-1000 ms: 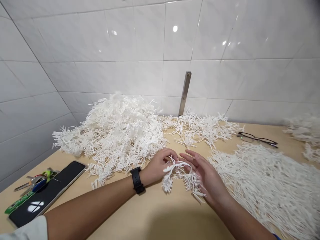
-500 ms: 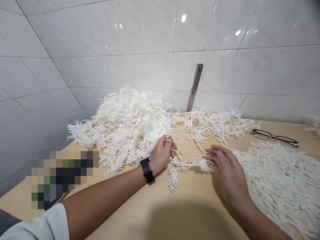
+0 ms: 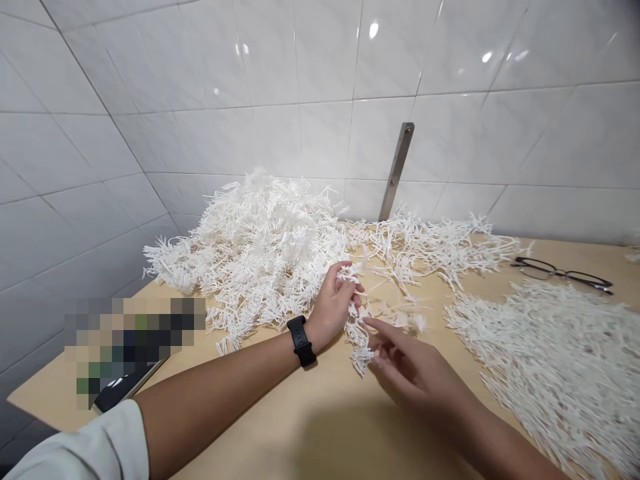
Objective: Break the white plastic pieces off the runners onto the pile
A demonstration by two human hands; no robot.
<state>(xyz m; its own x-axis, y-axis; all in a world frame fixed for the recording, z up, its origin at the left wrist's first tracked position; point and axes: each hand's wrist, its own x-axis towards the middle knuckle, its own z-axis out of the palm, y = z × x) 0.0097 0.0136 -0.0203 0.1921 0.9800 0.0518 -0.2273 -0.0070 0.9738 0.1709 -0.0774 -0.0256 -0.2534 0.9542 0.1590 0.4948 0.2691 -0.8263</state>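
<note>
Left hand [image 3: 331, 308] clamped on a white fringed plastic strip [image 3: 361, 340], pinching near its upper end, with the strip's lower part dangling free. Right hand [image 3: 417, 373] open and apart, fingertips just beside the strip. Shredded white heap [image 3: 250, 247] at 11 o'clock on the desk [image 3: 350, 427].

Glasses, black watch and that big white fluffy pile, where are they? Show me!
Eyeglasses [image 3: 534, 269], head view, on the lens nearer the pile.
Black wristwatch [image 3: 301, 340], head view, on the strap.
White strand pile [image 3: 260, 243], head view, on its middle.
</note>
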